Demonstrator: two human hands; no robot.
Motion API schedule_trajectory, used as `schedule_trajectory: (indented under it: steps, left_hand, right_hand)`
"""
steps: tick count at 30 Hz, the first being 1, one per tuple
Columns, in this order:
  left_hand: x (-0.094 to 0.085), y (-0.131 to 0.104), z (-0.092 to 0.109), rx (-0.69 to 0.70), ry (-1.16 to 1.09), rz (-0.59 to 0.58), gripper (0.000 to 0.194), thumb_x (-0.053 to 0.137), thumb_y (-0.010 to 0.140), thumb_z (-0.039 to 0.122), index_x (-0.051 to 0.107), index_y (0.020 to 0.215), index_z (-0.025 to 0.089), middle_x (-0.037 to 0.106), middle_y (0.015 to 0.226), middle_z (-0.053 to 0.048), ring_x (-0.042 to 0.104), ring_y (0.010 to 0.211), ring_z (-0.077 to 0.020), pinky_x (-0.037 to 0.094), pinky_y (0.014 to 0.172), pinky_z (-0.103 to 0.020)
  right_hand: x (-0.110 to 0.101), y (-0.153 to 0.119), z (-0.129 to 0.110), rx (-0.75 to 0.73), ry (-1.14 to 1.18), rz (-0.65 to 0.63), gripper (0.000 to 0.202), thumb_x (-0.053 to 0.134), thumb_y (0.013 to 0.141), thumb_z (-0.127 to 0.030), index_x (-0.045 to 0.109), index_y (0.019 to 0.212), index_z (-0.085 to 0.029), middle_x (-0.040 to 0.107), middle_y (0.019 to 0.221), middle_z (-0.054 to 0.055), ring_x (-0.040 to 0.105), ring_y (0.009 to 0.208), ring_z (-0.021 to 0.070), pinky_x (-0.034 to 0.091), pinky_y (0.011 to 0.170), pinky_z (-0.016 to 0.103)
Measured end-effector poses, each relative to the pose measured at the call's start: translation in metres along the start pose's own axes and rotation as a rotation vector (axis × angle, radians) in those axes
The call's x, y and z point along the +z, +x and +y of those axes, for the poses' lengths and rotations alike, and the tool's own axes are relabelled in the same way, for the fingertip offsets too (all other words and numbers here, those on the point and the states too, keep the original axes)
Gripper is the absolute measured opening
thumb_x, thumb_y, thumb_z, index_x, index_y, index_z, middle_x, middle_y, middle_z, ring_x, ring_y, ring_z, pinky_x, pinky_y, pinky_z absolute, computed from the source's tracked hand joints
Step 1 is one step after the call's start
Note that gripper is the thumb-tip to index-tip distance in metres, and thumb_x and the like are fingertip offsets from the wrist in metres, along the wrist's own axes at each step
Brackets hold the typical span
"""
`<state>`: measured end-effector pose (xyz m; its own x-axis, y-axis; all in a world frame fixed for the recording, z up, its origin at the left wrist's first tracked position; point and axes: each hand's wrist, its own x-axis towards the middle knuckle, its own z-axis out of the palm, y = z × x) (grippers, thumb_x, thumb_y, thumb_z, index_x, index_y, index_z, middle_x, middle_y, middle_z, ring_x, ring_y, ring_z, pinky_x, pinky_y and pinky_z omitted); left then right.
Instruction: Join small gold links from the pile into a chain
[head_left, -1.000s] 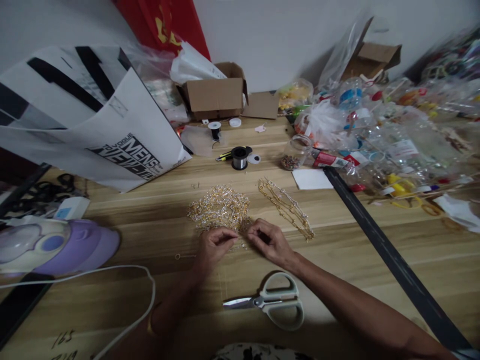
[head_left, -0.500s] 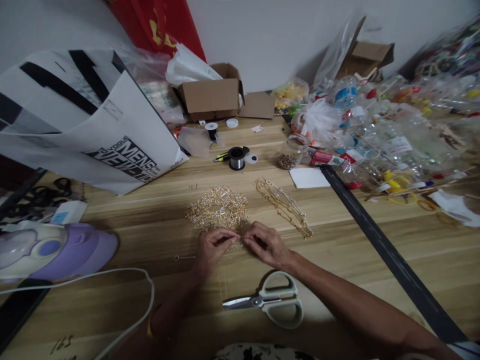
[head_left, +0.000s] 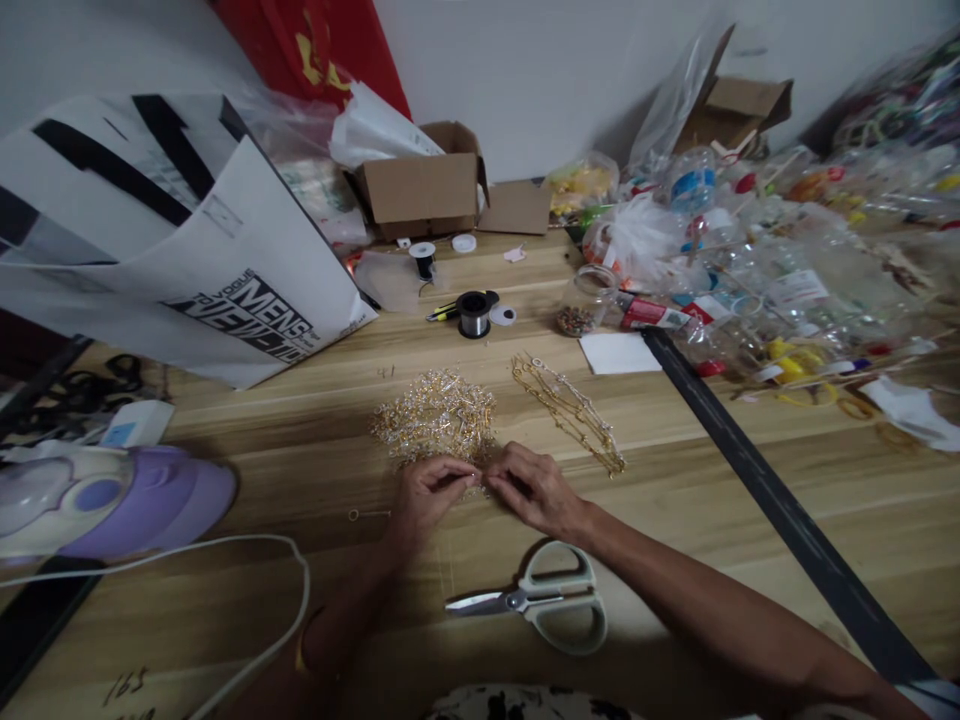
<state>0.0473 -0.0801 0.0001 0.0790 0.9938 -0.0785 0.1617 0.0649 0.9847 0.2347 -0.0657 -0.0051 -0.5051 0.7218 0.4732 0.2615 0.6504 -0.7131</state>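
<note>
My left hand (head_left: 429,497) and my right hand (head_left: 534,488) meet fingertip to fingertip at the near edge of a heap of small gold and silver jewelry pieces (head_left: 435,412). Thumb and forefinger are pinched together on each hand. Whatever lies between the fingertips is too small to name. Right of the heap, several gold and silver bead chains (head_left: 568,415) are laid out side by side. A thin piece with a ring at its end (head_left: 354,515) lies left of my left hand. Below my hands rest scissors with pale handles (head_left: 559,600), blades pointing left.
Behind the heap stand a spool of silvery wire (head_left: 473,316), a spool of black thread (head_left: 424,262) and a jar of beads (head_left: 585,300). Left are a white paper bag (head_left: 300,290), a purple device (head_left: 165,495) and a white cable (head_left: 304,570). Plastic bags and bottles (head_left: 795,270) crowd the right.
Both hands keep nearly the same place and pinch, with only slight finger movement. The things on the table have not visibly moved.
</note>
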Motion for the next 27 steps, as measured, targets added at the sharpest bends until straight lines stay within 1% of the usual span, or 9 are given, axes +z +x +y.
schedule_trajectory:
  steps: [7,14,22,27]
  left_hand:
    - [-0.0001,-0.0007,0.0034,-0.009,0.002,-0.005,0.007,0.070,0.068,0.022,0.072,0.071,0.016,0.074,0.072,-0.005,0.068,0.068,-0.0166,0.053,0.064,-0.023]
    - [0.0003,-0.0008,0.0034,-0.006,0.000,-0.010,0.007,0.070,0.067,0.021,0.072,0.070,0.015,0.074,0.071,-0.005,0.067,0.066,-0.0163,0.052,0.064,-0.023]
    - [0.0005,-0.0008,0.0034,-0.002,0.007,-0.018,0.006,0.069,0.067,0.019,0.072,0.069,0.015,0.074,0.068,-0.004,0.066,0.064,-0.0154,0.051,0.061,-0.021]
    - [0.0016,-0.0016,0.0014,0.010,0.014,-0.025,0.007,0.068,0.068,0.020,0.073,0.070,0.015,0.074,0.070,-0.004,0.067,0.065,-0.0149,0.051,0.062,-0.021]
  right_hand:
    - [0.0005,0.0000,0.0000,0.010,0.001,-0.008,0.012,0.046,0.093,-0.020,0.058,0.089,-0.019,0.057,0.076,0.005,0.054,0.067,0.0150,0.044,0.059,0.025]
    - [0.0008,-0.0005,0.0009,0.006,0.011,-0.010,0.011,0.048,0.092,-0.018,0.058,0.089,-0.018,0.057,0.076,0.005,0.054,0.068,0.0152,0.043,0.060,0.025]
    - [0.0004,0.0002,-0.0003,0.003,0.012,-0.010,0.013,0.046,0.093,-0.021,0.058,0.088,-0.018,0.056,0.075,0.005,0.053,0.067,0.0154,0.043,0.059,0.025]
    - [0.0017,-0.0005,0.0022,-0.014,-0.003,-0.008,0.013,0.047,0.093,-0.021,0.057,0.087,-0.017,0.054,0.074,0.004,0.052,0.066,0.0144,0.042,0.059,0.024]
